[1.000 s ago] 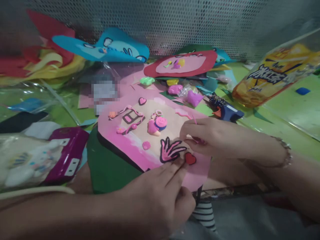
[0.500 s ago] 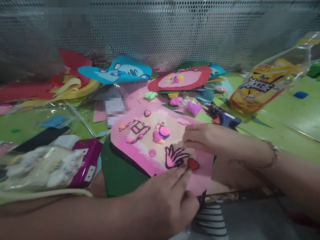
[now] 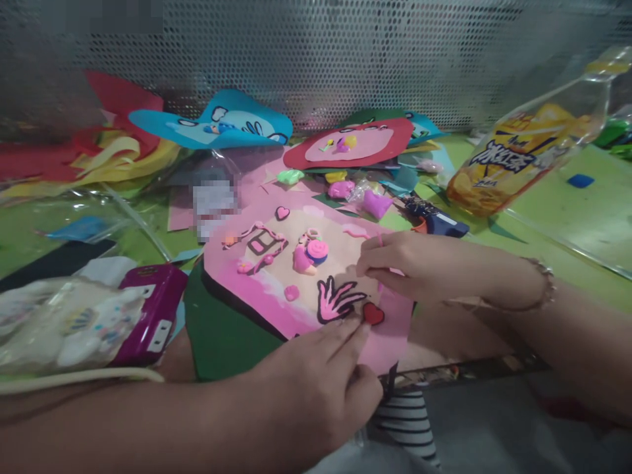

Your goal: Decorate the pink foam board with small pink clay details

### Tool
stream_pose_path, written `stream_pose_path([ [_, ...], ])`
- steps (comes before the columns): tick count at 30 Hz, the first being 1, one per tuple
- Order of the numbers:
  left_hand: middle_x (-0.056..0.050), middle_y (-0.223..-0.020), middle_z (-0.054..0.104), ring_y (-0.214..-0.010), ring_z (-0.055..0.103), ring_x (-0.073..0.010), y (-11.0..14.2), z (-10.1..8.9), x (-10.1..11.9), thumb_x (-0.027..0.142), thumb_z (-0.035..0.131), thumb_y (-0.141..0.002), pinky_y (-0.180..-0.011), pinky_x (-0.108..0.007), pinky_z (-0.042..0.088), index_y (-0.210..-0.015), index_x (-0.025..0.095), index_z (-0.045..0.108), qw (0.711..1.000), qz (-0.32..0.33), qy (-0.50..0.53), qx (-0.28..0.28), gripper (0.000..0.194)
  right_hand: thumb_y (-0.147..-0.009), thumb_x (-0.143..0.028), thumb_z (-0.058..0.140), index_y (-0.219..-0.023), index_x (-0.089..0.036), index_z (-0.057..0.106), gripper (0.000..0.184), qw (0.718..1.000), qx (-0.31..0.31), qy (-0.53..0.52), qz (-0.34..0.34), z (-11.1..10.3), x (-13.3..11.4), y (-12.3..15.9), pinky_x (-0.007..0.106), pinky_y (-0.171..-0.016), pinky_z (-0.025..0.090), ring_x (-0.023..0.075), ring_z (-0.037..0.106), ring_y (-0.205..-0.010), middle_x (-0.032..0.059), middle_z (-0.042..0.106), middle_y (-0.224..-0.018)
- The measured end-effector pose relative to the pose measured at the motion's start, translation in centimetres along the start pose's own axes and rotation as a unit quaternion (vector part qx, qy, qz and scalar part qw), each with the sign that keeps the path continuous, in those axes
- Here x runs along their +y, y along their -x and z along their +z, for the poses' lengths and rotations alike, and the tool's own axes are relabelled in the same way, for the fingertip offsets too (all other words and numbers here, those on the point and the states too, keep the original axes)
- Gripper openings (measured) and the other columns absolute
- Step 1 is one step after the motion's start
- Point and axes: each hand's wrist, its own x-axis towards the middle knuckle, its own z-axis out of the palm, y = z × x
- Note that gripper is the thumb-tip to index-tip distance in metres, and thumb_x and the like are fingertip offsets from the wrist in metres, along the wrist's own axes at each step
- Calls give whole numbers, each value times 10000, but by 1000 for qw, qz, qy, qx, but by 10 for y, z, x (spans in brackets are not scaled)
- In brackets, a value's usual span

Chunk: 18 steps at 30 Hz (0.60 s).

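Observation:
A pink paper craft (image 3: 266, 299) with a cream middle lies in front of me, over dark green paper (image 3: 227, 342). Clay shapes decorate it: a pink snail with a swirled shell (image 3: 316, 251), a pink hand shape outlined in black (image 3: 334, 301) and a red heart (image 3: 373, 314). My left hand (image 3: 328, 375) lies on the lower edge, fingers stretched out beside the heart. Curled fingers of my right hand (image 3: 395, 263) press down at the right side of the craft. Whatever they pinch is hidden; a thin pink strip shows just behind them.
A tilted tea bottle (image 3: 523, 145) stands back right, near a dark blue glue gun-like tool (image 3: 437, 218). Clay lumps (image 3: 378, 204), a red paper craft (image 3: 301, 153) and a blue one (image 3: 217, 125) lie behind. At left is a purple-edged pouch (image 3: 153, 316). A perforated metal panel (image 3: 316, 59) rises behind.
The view has shifted slightly, so everything sits a little further left and higher. Both hands keep nearly the same places on the pink craft.

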Motion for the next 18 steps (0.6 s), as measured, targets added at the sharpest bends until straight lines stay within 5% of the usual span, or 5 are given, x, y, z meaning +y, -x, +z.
stream_pose_path([
  [7,-268,-1103,623,-1090,596,-333,-3,0,-1,53,336,-866,-968,-447,475,-908,53,580,1000,0,4,-3,248,-766,-1,453,-776,-133,638,228,997,-69,-29,-19,-4,-7,0,222,-541,307,89,411,-582,4,525,-676],
  [18,-250,-1107,627,-1095,594,-315,-1,-2,-1,54,358,-859,-970,-444,473,-920,64,573,1000,-7,2,-7,223,-868,-91,449,-837,-138,642,201,993,-120,3,-17,1,-5,2,235,-581,345,105,465,-641,36,563,-758],
])
